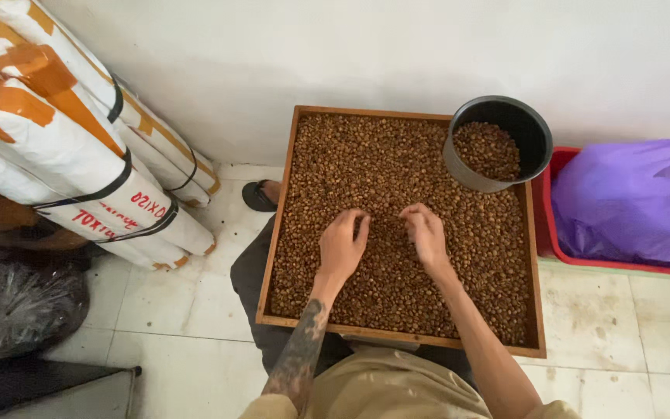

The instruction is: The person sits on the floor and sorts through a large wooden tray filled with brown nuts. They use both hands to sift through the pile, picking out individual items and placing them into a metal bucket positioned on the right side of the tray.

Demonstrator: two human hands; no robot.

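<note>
Square shallow wooden tray (281, 233) full of brown roasted beans (366, 163), resting on person's lap above tiled floor (606, 326). Left hand (341, 244) and right hand (426, 233) side by side at tray centre — fingers curled down into beans, loosely picking, neither grip clenched. Dark round plastic pot (533, 128) of beans sits at tray's far right corner.

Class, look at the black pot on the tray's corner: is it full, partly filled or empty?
Partly filled. The black pot holds brown beans low inside, with bare dark wall showing above them up to the rim.
</note>
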